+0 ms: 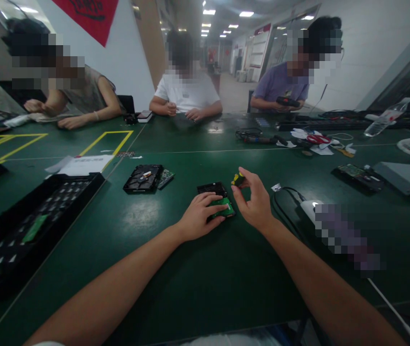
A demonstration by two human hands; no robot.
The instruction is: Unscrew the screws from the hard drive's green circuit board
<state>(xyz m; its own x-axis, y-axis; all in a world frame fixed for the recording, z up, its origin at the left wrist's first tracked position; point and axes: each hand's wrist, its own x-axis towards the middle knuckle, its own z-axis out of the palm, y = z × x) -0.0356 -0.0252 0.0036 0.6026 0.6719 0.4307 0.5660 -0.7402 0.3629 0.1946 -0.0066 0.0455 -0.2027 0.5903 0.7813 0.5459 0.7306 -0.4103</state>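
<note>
Around a hard drive (pixel 229 207) with a green circuit board, my left hand (pixel 200 215) has its fingers over the top and its thumb along the near edge. The drive lies flat on the table, its black far part showing past my fingers. Just right of it, my right hand (pixel 255 202) pinches a short yellow-and-black screwdriver (pixel 238 179) between thumb and fingers, raised above the table. I cannot make out its tip. Farther left lies another black hard drive (pixel 143 179), with a loose circuit board (pixel 165 179) beside it.
A long black tray (pixel 82 185) with a green board stands at left. At right are a white device (pixel 309 209) with a cable, a drive (pixel 359 177), a grey box (pixel 406 178) and a plastic bottle (pixel 387 117). Several people sit across the green table (pixel 190 278).
</note>
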